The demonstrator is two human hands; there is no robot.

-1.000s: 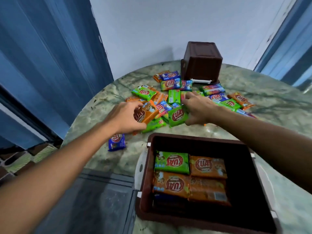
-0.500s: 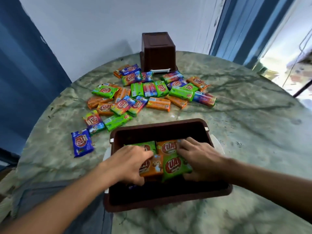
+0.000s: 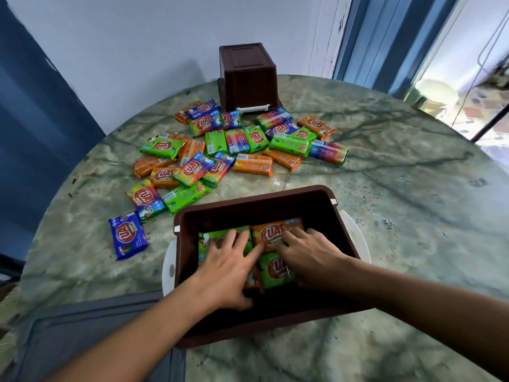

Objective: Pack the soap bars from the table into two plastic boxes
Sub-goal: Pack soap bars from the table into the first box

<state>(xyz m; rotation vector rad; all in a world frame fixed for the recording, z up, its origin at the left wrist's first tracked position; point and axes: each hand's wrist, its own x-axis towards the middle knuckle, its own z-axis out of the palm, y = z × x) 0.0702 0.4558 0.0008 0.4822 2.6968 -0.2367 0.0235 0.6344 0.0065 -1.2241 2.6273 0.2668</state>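
Round marble-patterned counter in a pale-walled corner, daylight from the right

The counter (image 3: pixel 399 194) has a green-grey top veined with darker streaks, its curved far edge meeting a plain, pale bluish-white wall (image 3: pixel 154 51); a strip of worn white frame (image 3: pixel 326 37) with flaking paint runs up the wall's right side; beside it stand vertical blue panels (image 3: pixel 385 40); further right a bright opening (image 3: pixel 468 86) lets in strong daylight, blown out and blurred, with a dark slanted bar crossing it; a deep blue surface (image 3: pixel 35 128) fills the left side; grey floor (image 3: pixel 82 334) shows below the counter's near-left edge.
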